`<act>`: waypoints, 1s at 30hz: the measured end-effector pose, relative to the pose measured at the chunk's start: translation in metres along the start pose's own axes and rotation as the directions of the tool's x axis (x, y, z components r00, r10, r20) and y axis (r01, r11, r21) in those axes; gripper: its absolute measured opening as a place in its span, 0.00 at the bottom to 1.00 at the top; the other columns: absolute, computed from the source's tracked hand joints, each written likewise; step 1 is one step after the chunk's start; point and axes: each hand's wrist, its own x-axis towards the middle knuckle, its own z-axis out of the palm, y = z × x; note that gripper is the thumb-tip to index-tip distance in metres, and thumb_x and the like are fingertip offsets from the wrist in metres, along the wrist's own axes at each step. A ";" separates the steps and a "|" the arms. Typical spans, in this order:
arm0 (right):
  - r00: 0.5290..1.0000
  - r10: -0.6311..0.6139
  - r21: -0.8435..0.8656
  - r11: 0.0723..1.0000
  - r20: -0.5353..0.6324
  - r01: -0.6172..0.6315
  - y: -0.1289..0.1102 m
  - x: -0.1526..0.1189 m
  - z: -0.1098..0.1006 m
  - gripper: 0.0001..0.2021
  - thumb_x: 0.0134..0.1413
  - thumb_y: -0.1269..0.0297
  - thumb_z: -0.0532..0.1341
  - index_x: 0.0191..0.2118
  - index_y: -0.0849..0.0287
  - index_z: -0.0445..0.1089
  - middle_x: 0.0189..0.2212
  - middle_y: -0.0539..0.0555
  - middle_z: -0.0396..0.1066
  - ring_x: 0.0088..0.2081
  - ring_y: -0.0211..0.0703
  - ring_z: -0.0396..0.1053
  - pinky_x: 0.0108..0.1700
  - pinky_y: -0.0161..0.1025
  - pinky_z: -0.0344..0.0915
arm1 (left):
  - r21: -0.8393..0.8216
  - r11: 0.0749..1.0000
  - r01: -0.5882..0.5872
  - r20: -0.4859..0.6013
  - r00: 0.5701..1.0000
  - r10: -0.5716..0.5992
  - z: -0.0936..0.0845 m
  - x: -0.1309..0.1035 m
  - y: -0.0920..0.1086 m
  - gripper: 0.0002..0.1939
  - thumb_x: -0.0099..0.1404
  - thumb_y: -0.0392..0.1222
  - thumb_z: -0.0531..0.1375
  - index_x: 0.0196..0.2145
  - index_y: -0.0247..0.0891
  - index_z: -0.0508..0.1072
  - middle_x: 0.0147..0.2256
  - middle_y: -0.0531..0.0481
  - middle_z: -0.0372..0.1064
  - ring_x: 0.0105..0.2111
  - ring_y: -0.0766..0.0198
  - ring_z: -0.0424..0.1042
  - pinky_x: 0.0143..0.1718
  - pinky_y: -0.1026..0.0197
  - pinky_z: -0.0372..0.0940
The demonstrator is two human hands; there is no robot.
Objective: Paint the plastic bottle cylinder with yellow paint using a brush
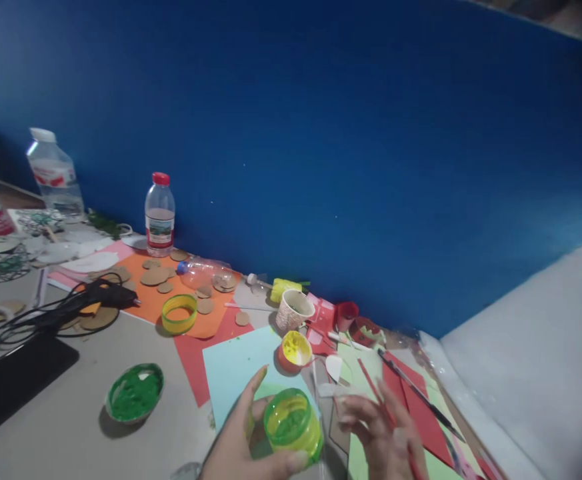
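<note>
My left hand [243,440] is closed around a small painted cup [293,427] with a green rim, yellow sides and green paint inside. To its right, my right hand [383,427] has bent fingers around a thin red stick [371,380] that looks like a brush handle; its tip is not clear. A pale, flat strip [338,390] shows beside those fingertips, and I cannot tell if they hold it. Just beyond the cup stands a small red container [295,351] with yellow paint in it. A dish of green paint [135,393] sits to the left.
A yellow ring [179,315] lies on orange paper [211,320] near cardboard discs [155,275]. Behind are a red-capped bottle [160,217] and a patterned paper cup [293,310]. A black phone [21,383] and cables [85,303] lie left. A blue wall [321,167] borders the table.
</note>
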 end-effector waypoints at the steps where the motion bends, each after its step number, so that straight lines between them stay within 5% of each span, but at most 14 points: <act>1: 1.000 0.002 -0.097 0.995 0.019 0.000 -0.012 0.012 0.001 0.21 0.62 0.46 0.47 0.49 0.52 0.66 0.28 0.53 0.74 0.24 0.44 0.70 0.26 0.42 0.68 | 0.002 1.000 -0.001 0.005 1.000 0.001 0.000 0.000 0.001 0.65 0.42 0.47 0.74 0.66 0.38 0.37 0.53 0.33 0.65 0.52 0.42 0.67 0.56 0.47 0.55; 3: 0.998 0.004 -0.366 0.930 0.063 0.020 -0.037 0.034 0.004 0.24 0.62 0.44 0.43 0.46 0.53 0.68 0.26 0.52 0.69 0.25 0.44 0.68 0.27 0.41 0.67 | 0.025 1.000 0.000 0.003 1.000 0.000 0.002 -0.001 0.004 0.64 0.44 0.46 0.74 0.66 0.37 0.37 0.53 0.33 0.66 0.53 0.42 0.66 0.56 0.48 0.56; 5: 0.992 0.028 -0.463 0.886 0.123 0.032 -0.059 0.051 0.010 0.18 0.60 0.47 0.51 0.40 0.54 0.71 0.26 0.52 0.67 0.30 0.45 0.69 0.34 0.40 0.67 | 0.039 0.999 -0.011 -0.007 1.000 0.011 0.002 -0.001 0.006 0.63 0.44 0.45 0.74 0.66 0.37 0.38 0.52 0.34 0.67 0.53 0.42 0.67 0.55 0.48 0.56; 7: 0.973 -0.062 -0.650 0.734 0.224 0.196 -0.072 0.061 0.017 0.16 0.62 0.49 0.49 0.34 0.53 0.67 0.22 0.49 0.65 0.27 0.44 0.66 0.31 0.39 0.63 | 0.031 0.999 -0.026 0.011 1.000 0.026 0.001 0.000 0.007 0.62 0.45 0.45 0.74 0.66 0.38 0.38 0.52 0.33 0.66 0.53 0.43 0.67 0.55 0.48 0.57; 9: 0.944 -0.093 -0.722 0.623 0.315 0.302 -0.073 0.065 0.026 0.14 0.62 0.51 0.50 0.31 0.53 0.63 0.20 0.48 0.63 0.24 0.43 0.63 0.27 0.38 0.58 | 0.030 0.999 -0.012 0.062 0.998 0.010 -0.003 0.003 0.005 0.63 0.45 0.44 0.74 0.66 0.39 0.37 0.53 0.34 0.66 0.53 0.45 0.67 0.55 0.49 0.57; 13: 0.891 -0.084 -0.725 0.549 0.447 0.415 -0.053 0.066 0.039 0.13 0.62 0.56 0.50 0.27 0.52 0.59 0.17 0.47 0.61 0.19 0.42 0.60 0.23 0.39 0.53 | -0.013 1.000 -0.012 0.057 0.998 0.013 -0.009 0.010 -0.002 0.62 0.43 0.46 0.74 0.66 0.40 0.41 0.52 0.34 0.67 0.51 0.46 0.69 0.53 0.50 0.60; 19: 0.822 -0.121 -0.601 0.623 0.557 0.500 -0.032 0.069 0.044 0.13 0.62 0.55 0.49 0.26 0.49 0.58 0.18 0.50 0.64 0.19 0.48 0.63 0.22 0.44 0.56 | 0.030 1.000 0.009 0.009 1.000 -0.009 -0.003 0.005 -0.002 0.62 0.45 0.48 0.73 0.66 0.37 0.38 0.51 0.33 0.68 0.51 0.45 0.69 0.55 0.48 0.56; 30: 0.834 -0.136 -0.561 0.682 0.534 0.470 -0.027 0.072 0.044 0.13 0.61 0.55 0.49 0.25 0.48 0.56 0.17 0.52 0.61 0.18 0.51 0.61 0.20 0.47 0.54 | 0.050 0.998 0.037 0.037 0.999 -0.039 0.000 0.000 0.005 0.58 0.50 0.46 0.72 0.65 0.38 0.37 0.52 0.32 0.67 0.53 0.44 0.67 0.55 0.46 0.56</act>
